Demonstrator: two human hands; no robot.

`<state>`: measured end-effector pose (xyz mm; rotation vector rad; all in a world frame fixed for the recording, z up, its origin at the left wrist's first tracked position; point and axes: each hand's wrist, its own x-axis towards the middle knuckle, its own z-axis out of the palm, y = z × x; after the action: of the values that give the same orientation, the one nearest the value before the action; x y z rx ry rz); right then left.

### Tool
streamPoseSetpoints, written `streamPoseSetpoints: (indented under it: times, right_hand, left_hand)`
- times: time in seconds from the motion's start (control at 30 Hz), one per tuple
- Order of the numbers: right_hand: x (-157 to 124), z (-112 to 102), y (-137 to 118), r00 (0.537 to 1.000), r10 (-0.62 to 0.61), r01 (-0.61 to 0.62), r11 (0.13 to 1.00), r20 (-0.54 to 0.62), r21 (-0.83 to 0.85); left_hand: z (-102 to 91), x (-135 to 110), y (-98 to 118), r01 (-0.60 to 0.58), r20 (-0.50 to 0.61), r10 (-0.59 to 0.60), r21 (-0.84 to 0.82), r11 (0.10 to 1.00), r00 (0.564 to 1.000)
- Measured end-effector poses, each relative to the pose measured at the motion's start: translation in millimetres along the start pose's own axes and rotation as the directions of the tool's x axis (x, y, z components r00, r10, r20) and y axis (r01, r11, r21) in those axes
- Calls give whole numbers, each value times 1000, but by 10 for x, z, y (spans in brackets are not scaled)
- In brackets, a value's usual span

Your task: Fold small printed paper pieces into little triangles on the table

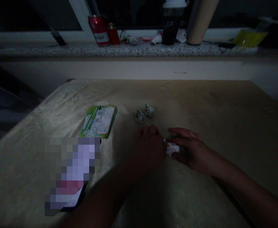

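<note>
Both my hands rest on a beige table in dim light. Between them lies a small piece of printed paper, white with orange marks. My left hand is curled, its fingertips pressed on the paper's left edge. My right hand lies over the paper's right side, fingers bent around it. Two small folded paper pieces, green and white, sit on the table just beyond my left hand. A green and white printed leaflet lies flat to the left.
A blurred-out flat object lies near the table's front left. Behind the table a stone windowsill holds a red can, a small red container, a dark cup, a cardboard tube and small clutter.
</note>
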<state>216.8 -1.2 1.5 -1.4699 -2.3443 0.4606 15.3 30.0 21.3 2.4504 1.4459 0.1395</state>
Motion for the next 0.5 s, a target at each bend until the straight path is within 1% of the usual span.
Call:
streamPoseSetpoints:
  times: [0.2, 0.37, 0.5]
  right_hand:
    - [-14, 11, 4, 1000, -3, 3, 1000, -5, 9]
    - [-15, 18, 6, 1000, -4, 4, 1000, -26, 13]
    - [-11, 20, 17, 1000, 10, -10, 1000, -19, 17]
  left_hand:
    - [44, -8, -3, -1, -32, 2, 24, 1000, 1000]
    - [49, -13, -14, -8, -33, 8, 9, 1000, 999]
    - [48, -14, -22, -5, -30, 5, 1, 1000, 1000]
